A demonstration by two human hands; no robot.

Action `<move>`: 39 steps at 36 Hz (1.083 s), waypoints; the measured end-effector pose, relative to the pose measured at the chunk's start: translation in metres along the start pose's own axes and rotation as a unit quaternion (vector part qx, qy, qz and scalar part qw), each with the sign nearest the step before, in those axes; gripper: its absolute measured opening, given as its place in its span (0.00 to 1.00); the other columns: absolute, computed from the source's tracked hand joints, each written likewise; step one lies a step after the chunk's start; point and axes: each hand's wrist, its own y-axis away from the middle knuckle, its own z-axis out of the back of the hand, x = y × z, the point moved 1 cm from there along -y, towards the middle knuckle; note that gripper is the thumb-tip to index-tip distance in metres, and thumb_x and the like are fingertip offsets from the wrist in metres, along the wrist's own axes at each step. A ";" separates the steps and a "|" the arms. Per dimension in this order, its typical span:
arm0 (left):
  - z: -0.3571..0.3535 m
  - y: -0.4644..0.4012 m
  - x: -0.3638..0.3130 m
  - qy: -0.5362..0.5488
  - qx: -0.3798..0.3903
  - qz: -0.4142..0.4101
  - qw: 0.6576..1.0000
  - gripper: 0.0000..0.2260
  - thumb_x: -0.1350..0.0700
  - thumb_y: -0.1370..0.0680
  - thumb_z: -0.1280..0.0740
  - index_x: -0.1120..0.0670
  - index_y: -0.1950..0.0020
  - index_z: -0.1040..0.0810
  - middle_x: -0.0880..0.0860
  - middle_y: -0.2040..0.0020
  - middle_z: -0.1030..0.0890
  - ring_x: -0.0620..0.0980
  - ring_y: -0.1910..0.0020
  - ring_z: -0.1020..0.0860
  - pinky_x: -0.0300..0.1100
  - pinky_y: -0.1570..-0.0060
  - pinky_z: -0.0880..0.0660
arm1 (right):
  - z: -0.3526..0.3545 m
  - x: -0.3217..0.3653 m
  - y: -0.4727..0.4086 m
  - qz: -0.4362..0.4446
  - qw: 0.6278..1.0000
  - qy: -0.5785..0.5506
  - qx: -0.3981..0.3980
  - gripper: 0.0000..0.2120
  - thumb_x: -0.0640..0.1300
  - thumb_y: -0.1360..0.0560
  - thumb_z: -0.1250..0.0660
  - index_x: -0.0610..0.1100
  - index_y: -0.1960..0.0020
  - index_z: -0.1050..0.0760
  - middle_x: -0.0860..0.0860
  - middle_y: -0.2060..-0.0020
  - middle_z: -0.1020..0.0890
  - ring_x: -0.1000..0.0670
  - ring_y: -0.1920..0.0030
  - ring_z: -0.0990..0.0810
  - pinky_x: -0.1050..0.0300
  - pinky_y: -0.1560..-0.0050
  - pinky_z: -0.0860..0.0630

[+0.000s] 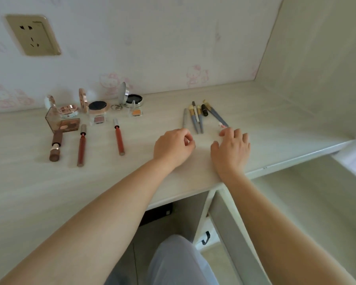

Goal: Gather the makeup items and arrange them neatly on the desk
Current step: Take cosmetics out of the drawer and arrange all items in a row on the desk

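Head view: mostly arranged — compacts [97, 109] and lipsticks [81, 145] lined up at left on desk [49, 192]. Brushes [199, 117] bunched, unsorted. Left hand [173, 148] loosely curled, empty; right hand [231, 149] spread, fingertips touching a brush handle.

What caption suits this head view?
Both hands reach toward loose brushes on the desk; compacts sit left.

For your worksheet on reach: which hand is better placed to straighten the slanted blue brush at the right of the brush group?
Probably the right hand: its fingertips lie beside the blue brush handle's end. The left hand is loosely curled farther left, nearer the grey pencil.
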 end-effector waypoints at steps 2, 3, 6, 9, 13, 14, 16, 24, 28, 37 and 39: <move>-0.009 -0.002 -0.009 0.020 0.021 -0.006 1.000 0.06 0.50 0.24 0.36 0.49 0.50 0.22 0.46 0.54 0.20 0.49 0.53 0.23 0.39 0.58 0.29 | 0.003 -0.012 -0.005 -0.031 0.999 0.015 -0.002 0.14 0.45 0.25 0.40 0.45 0.40 0.30 0.47 0.42 0.27 0.44 0.41 0.33 0.54 0.44 0.37; -0.013 -0.003 -0.013 0.026 0.028 -0.003 0.999 0.06 0.50 0.24 0.36 0.48 0.50 0.22 0.45 0.54 0.20 0.49 0.53 0.23 0.39 0.57 0.29 | 0.004 -0.018 -0.008 -0.045 0.999 0.024 0.002 0.15 0.45 0.26 0.40 0.45 0.40 0.31 0.46 0.42 0.28 0.44 0.41 0.33 0.54 0.44 0.37; -0.024 -0.003 -0.017 0.014 0.035 0.000 0.999 0.06 0.50 0.24 0.37 0.47 0.50 0.22 0.45 0.53 0.19 0.48 0.53 0.23 0.39 0.57 0.29 | 0.004 -0.031 -0.014 -0.087 0.995 0.038 0.025 0.17 0.47 0.25 0.41 0.43 0.38 0.31 0.45 0.42 0.30 0.43 0.41 0.34 0.52 0.44 0.37; -0.028 -0.003 -0.017 0.005 0.028 0.003 1.000 0.06 0.51 0.24 0.37 0.48 0.51 0.21 0.45 0.54 0.19 0.48 0.53 0.23 0.39 0.58 0.30 | 0.001 -0.037 -0.019 -0.103 0.992 0.048 0.056 0.17 0.50 0.23 0.44 0.41 0.40 0.29 0.43 0.43 0.29 0.42 0.41 0.32 0.52 0.45 0.36; -0.027 -0.003 -0.017 0.010 0.033 0.007 0.999 0.07 0.51 0.23 0.37 0.48 0.50 0.21 0.45 0.53 0.19 0.48 0.53 0.23 0.39 0.57 0.29 | 0.000 -0.036 -0.019 -0.108 0.992 0.032 0.060 0.17 0.49 0.21 0.46 0.40 0.40 0.30 0.43 0.42 0.27 0.42 0.40 0.31 0.51 0.42 0.36; -0.027 -0.002 -0.017 0.015 0.033 0.006 0.999 0.07 0.50 0.23 0.37 0.48 0.50 0.20 0.46 0.52 0.18 0.49 0.52 0.23 0.40 0.56 0.28 | 0.001 -0.036 -0.018 -0.110 0.992 0.019 0.059 0.17 0.49 0.21 0.46 0.40 0.39 0.30 0.43 0.41 0.27 0.41 0.40 0.32 0.51 0.41 0.36; -0.027 -0.001 -0.016 0.031 0.031 0.008 0.999 0.09 0.47 0.23 0.37 0.48 0.50 0.19 0.47 0.51 0.18 0.50 0.51 0.22 0.40 0.55 0.27 | 0.004 -0.032 -0.016 -0.114 0.991 -0.038 0.057 0.17 0.49 0.21 0.45 0.39 0.39 0.29 0.43 0.42 0.26 0.42 0.41 0.31 0.51 0.41 0.36; -0.003 0.011 -0.012 0.200 -0.016 0.060 0.978 0.16 0.40 0.23 0.40 0.49 0.50 0.19 0.47 0.53 0.18 0.47 0.53 0.21 0.40 0.56 0.27 | 0.011 0.024 0.010 -0.133 0.885 -0.400 0.200 0.10 0.50 0.21 0.41 0.45 0.53 0.24 0.54 0.63 0.25 0.56 0.63 0.28 0.61 0.64 0.33; 0.022 0.024 0.010 0.355 -0.022 0.117 0.927 0.11 0.43 0.21 0.41 0.43 0.57 0.22 0.43 0.56 0.19 0.45 0.49 0.22 0.43 0.47 0.26 | 0.004 0.055 0.028 -0.140 0.802 -0.509 0.280 0.13 0.50 0.20 0.41 0.47 0.56 0.21 0.51 0.61 0.25 0.52 0.62 0.30 0.58 0.59 0.32; 0.062 0.056 0.074 0.608 -0.027 0.191 0.770 0.12 0.50 0.19 0.43 0.53 0.47 0.21 0.47 0.52 0.17 0.42 0.58 0.20 0.38 0.59 0.28 | -0.010 0.115 0.072 -0.124 0.608 -0.595 0.510 0.19 0.47 0.18 0.52 0.43 0.56 0.25 0.50 0.70 0.28 0.55 0.75 0.35 0.64 0.76 0.38; 0.070 0.062 0.085 0.637 -0.015 0.186 0.748 0.12 0.52 0.19 0.43 0.54 0.46 0.21 0.46 0.56 0.16 0.42 0.55 0.20 0.40 0.55 0.30 | -0.010 0.126 0.079 -0.137 0.558 -0.610 0.545 0.18 0.49 0.18 0.52 0.43 0.56 0.28 0.51 0.73 0.30 0.56 0.78 0.37 0.67 0.80 0.40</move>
